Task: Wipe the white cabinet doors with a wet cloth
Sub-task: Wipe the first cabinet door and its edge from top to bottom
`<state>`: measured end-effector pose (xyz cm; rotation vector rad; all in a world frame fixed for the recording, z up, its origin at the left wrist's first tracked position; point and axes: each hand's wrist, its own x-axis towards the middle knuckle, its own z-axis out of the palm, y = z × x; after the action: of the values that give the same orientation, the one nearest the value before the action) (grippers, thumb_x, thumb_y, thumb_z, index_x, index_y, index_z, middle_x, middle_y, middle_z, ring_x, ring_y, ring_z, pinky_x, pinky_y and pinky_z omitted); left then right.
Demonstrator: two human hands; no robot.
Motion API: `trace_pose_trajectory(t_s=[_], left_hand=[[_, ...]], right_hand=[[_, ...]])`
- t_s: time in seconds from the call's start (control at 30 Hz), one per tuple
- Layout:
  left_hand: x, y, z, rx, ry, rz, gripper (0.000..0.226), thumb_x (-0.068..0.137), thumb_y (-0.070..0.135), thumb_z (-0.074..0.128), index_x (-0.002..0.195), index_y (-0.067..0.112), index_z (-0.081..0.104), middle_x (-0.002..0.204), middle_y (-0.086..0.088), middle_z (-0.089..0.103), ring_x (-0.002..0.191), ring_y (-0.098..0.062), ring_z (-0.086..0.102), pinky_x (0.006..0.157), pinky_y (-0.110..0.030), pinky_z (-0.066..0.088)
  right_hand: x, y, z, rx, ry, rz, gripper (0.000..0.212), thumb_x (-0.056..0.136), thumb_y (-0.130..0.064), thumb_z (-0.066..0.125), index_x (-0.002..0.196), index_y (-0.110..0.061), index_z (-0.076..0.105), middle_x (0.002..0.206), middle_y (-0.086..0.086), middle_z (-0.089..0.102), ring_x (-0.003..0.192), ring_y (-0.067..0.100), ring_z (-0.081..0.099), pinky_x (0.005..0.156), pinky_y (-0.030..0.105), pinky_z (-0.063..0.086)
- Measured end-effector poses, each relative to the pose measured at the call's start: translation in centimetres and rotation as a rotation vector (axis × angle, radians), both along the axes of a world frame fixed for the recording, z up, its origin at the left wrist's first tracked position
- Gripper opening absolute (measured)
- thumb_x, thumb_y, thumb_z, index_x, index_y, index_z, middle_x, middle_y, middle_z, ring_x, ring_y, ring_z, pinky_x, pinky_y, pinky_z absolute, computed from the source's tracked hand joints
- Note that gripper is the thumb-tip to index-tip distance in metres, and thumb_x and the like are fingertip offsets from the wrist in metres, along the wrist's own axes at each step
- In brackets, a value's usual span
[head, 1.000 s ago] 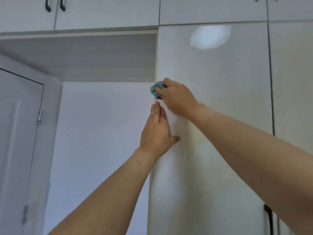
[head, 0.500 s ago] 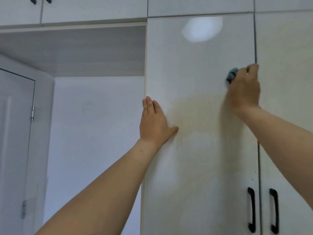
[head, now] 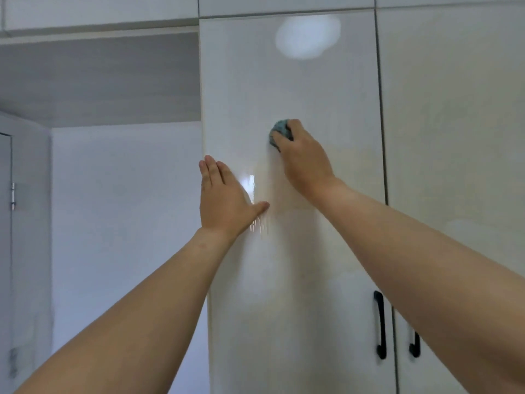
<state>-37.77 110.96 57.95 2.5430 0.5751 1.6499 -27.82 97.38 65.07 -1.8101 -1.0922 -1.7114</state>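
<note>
right hand [head: 305,159] gripping cloth [head: 279,133], left hand [head: 224,199] flat

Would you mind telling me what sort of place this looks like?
Probably a room in a home, perhaps a bedroom or hallway: tall glossy white cabinet doors with black handles, more cabinets above, and a hinged room door at the left. A hand wipes with a cloth.
</note>
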Motion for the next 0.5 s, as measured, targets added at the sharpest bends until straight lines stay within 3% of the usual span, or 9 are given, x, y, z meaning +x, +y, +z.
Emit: trace_pose_trajectory(t_s=[0.13, 0.23, 0.33, 0.43, 0.5], left_hand=[[0.0, -0.1, -0.1, -0.012, 0.001, -0.014, 0.130, 0.075, 0.064, 0.073, 0.154, -0.009, -0.001, 0.163, -0.026, -0.010, 0.152, -0.036, -0.015, 0.125, -0.040, 0.000], [0.2, -0.3, -0.1, -0.026, -0.001, -0.005, 0.130, 0.075, 0.064, 0.074, 0.154, -0.007, -0.002, 0.163, -0.024, -0.011, 0.152, -0.035, -0.016, 0.125, -0.040, 0.000], [0.2, -0.2, 0.0, -0.037, 0.000, -0.005, 0.130, 0.075, 0.064, 0.074, 0.154, -0.006, -0.002, 0.164, -0.021, -0.012, 0.152, -0.033, -0.016, 0.125, -0.039, 0.000], [-0.2, -0.2, -0.7, -0.052, 0.000, -0.009, 0.130, 0.075, 0.066, 0.073, 0.155, -0.004, -0.002, 0.165, -0.018, -0.011, 0.153, -0.030, -0.015, 0.126, -0.039, 0.002], [-0.5, -0.3, -1.6, -0.046, 0.009, -0.009, 0.129, 0.075, 0.066, 0.073, 0.156, -0.003, -0.001, 0.165, -0.018, -0.009, 0.153, -0.031, -0.013, 0.126, -0.040, 0.003]], right_hand=[[6.1, -9.8, -0.4, 0.358, 0.106, -0.121, 0.020, 0.094, -0.019, 0.050, 0.101, -0.006, 0.064, 0.101, 0.018, 0.055, 0.068, 0.037, 0.057, 0.057, 0.035, 0.039], [6.2, -9.9, -0.5, 0.497, 0.260, -0.063, 0.015, 0.091, -0.015, 0.050, 0.096, -0.006, 0.061, 0.104, 0.016, 0.053, 0.070, 0.032, 0.055, 0.060, 0.031, 0.034], [3.0, -5.0, -1.2, 0.320, 0.243, 0.097, 0.017, 0.092, -0.013, 0.048, 0.105, -0.018, 0.056, 0.101, -0.003, 0.046, 0.066, 0.007, 0.043, 0.063, 0.026, 0.032], [1.2, -2.9, -2.7, 0.077, 0.094, 0.093, 0.018, 0.097, -0.027, 0.044, 0.114, -0.033, 0.046, 0.105, -0.003, 0.058, 0.081, 0.016, 0.057, 0.064, 0.031, 0.038], [1.6, -4.3, -2.8, 0.105, 0.031, 0.029, 0.030, 0.099, -0.031, 0.043, 0.128, -0.032, 0.039, 0.118, 0.001, 0.055, 0.093, 0.026, 0.057, 0.072, 0.034, 0.039]])
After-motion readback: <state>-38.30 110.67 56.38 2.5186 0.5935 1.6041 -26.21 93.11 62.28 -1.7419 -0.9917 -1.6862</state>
